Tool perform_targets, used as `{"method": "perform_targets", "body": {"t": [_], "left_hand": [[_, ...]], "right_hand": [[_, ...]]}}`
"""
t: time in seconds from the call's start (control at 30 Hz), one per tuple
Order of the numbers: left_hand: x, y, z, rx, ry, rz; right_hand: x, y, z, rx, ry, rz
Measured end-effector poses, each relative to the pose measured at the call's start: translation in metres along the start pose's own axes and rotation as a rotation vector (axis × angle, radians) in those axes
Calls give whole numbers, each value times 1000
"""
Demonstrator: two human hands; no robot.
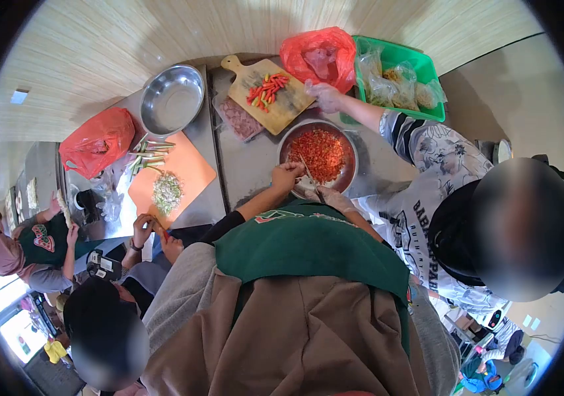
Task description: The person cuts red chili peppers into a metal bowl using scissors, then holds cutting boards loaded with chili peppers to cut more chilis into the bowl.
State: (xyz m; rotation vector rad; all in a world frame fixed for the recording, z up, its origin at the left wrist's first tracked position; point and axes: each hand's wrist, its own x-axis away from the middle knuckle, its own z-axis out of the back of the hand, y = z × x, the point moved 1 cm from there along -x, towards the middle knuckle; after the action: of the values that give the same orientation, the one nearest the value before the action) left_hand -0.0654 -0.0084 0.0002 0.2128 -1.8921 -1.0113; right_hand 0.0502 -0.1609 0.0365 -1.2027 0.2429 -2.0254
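Observation:
A metal bowl (pixel 354 158) of chopped red chilies (pixel 318 153) stands in front of me. My left hand (pixel 287 177), bare, is closed at the bowl's near left rim, its fingers pinched by a thin pale object (pixel 306 166) over the chilies. Close to the near right rim is my right hand (pixel 335 199), in a clear glove, with its fingers closed; what it grips is too small to make out. Beyond the bowl lies a wooden board (pixel 288 112) with whole red and green chilies (pixel 267 91).
At right, a co-worker's gloved hand (pixel 325 98) touches the board's edge. Behind are a red bag (pixel 318 56) and green basket (pixel 437 105). Left are a meat container (pixel 239 120), an empty metal bowl (pixel 173 99) and an orange board (pixel 193 168), where another co-worker's hands (pixel 156 234) hold a knife.

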Motion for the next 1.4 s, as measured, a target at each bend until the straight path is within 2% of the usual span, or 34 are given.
{"method": "perform_targets", "body": {"t": [0.1,0.2,0.3,0.4,0.5,0.6,0.7,0.8,0.9,1.03,1.2,1.4], "left_hand": [[-13,-13,2,-57,-14,-49],[-11,-7,3,-259,-19,-158],[5,36,-8,-478,258,-454],[-28,60,-10,-368,421,-702],[-74,86,-26,-466,516,-457],[-135,94,-17,-356,373,-105],[-143,106,-32,265,167,5],[-152,96,-31,280,120,-134],[-142,97,-29,393,140,-144],[-117,110,-25,391,99,-201],[-87,121,9,408,53,-276],[-34,127,49,344,100,-266]], "right_hand": [[5,0,-1,-28,16,-14],[11,-2,-4,-55,29,-27],[20,-2,-2,-91,46,-46],[26,-3,-4,-127,65,-63],[30,-4,-1,-163,78,-74],[35,-13,4,-197,95,-94],[34,-4,9,-232,102,-104],[37,-6,14,-274,113,-120],[34,-2,15,-318,126,-136],[36,-2,8,-349,130,-135],[36,-7,4,-318,103,-170],[13,19,-22,-309,93,-88]]}}
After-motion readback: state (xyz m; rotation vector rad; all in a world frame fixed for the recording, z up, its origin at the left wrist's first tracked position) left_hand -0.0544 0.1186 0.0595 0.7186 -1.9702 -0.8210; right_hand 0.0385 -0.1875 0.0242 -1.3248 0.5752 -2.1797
